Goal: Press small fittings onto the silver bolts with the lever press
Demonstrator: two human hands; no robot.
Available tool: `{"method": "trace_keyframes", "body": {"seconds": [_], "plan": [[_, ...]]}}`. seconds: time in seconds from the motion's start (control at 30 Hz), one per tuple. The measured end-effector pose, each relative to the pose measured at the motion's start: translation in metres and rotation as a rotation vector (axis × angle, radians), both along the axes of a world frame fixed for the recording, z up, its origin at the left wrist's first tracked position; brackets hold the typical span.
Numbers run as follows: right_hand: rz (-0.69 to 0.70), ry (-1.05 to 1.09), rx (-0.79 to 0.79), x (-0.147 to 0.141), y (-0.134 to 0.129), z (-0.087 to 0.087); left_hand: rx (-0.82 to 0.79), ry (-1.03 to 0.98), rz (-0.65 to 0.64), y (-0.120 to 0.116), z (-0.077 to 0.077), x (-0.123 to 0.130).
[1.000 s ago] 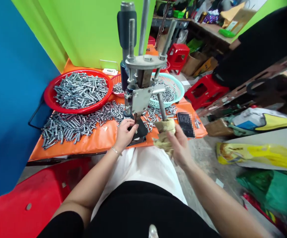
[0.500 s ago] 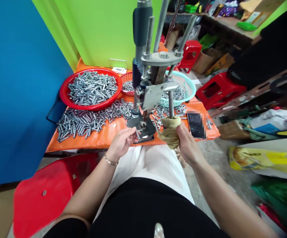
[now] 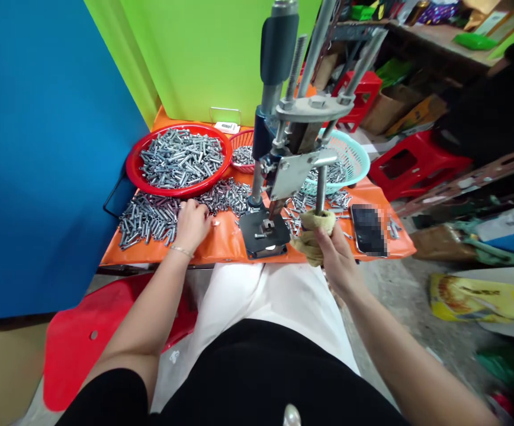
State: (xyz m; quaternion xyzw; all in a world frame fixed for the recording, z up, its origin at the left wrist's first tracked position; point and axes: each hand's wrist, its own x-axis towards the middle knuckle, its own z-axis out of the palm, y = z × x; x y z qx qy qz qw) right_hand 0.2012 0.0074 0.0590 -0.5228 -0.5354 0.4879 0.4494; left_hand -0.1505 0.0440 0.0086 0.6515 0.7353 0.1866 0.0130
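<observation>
A person sits at a low table covered in orange sheeting (image 3: pixel 221 239), seen from their own head looking down over their lap. The left hand (image 3: pixel 192 223) rests palm down, fingers curled, on a loose heap of small metal parts (image 3: pixel 150 216) spread across the sheeting (whether it pinches one cannot be told). The right hand (image 3: pixel 334 254) is wrapped around a cloth-padded lever handle (image 3: pixel 314 228) belonging to a hand press (image 3: pixel 283 148), which stands upright at the table's near edge. The press's dark base plate (image 3: pixel 263 234) lies between the two hands. Behind the heap sits a red basin (image 3: pixel 135 168) full of the same metal parts. A teal basket (image 3: pixel 359 157) sits behind the press, and a phone (image 3: pixel 368 231) lies just right of the handle. A red stool (image 3: pixel 73 349) stands at lower left.
</observation>
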Motion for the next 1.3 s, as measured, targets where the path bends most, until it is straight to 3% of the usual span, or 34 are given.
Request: {"method": "trace_keyframes", "body": {"seconds": [0.1,0.23,0.5,0.73,0.97,1.17,1.3], "plan": [[-0.011,0.031,0.010,0.000,0.001,-0.007,-0.118,0.108,0.100,0.009,-0.009,0.025],[-0.013,0.014,0.020,0.001,0.005,-0.014,-0.089,0.074,0.134,0.009,-0.011,0.036],[-0.003,0.106,-0.008,-0.010,0.018,-0.019,0.126,-0.537,-0.034,-0.029,0.014,0.072],[0.009,0.145,-0.047,-0.009,0.017,-0.018,0.114,-0.721,-0.143,-0.036,0.017,0.096],[-0.031,0.142,-0.057,-0.012,0.014,-0.011,0.060,-0.752,-0.190,-0.025,0.019,0.123],[-0.102,-0.166,0.032,0.001,-0.001,0.010,0.062,-0.697,-0.234,-0.003,0.018,0.149],[-0.110,-0.280,0.060,0.003,0.003,0.001,0.054,-0.664,-0.234,0.003,0.021,0.149]]}}
